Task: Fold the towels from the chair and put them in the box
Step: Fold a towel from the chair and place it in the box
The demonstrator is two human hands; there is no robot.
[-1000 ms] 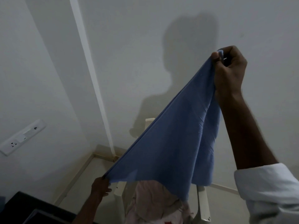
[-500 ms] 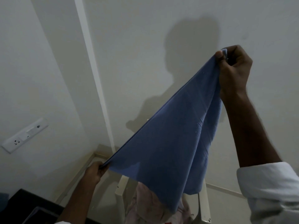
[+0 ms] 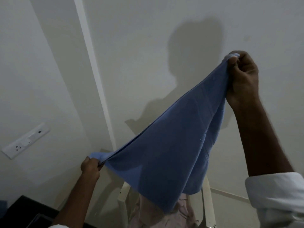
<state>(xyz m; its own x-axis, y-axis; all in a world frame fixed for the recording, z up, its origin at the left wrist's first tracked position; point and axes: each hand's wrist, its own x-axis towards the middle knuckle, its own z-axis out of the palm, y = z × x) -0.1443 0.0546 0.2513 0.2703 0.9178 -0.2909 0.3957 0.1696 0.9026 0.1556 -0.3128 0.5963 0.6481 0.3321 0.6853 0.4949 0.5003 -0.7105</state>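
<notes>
Towel: the soft blue cloth towel (image 3: pixel 164 162) is up in the air, pulled tight between both hands, with its loose part hanging over the chair.
Right hand: the right hand (image 3: pixel 243 76) is up high and pinches one corner with curled fingers.
Left hand: the left hand (image 3: pixel 90 167) is down low and grips the other corner.
Chair: the white plastic chair (image 3: pixel 209 208) stands by the wall, with pale pink cloth (image 3: pixel 182 216) piled on it.

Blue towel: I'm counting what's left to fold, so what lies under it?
Beneath the hanging corner of the blue towel, pale pink cloth lies heaped on the white chair. The towel covers most of the seat, so how many pieces remain cannot be seen.
</notes>
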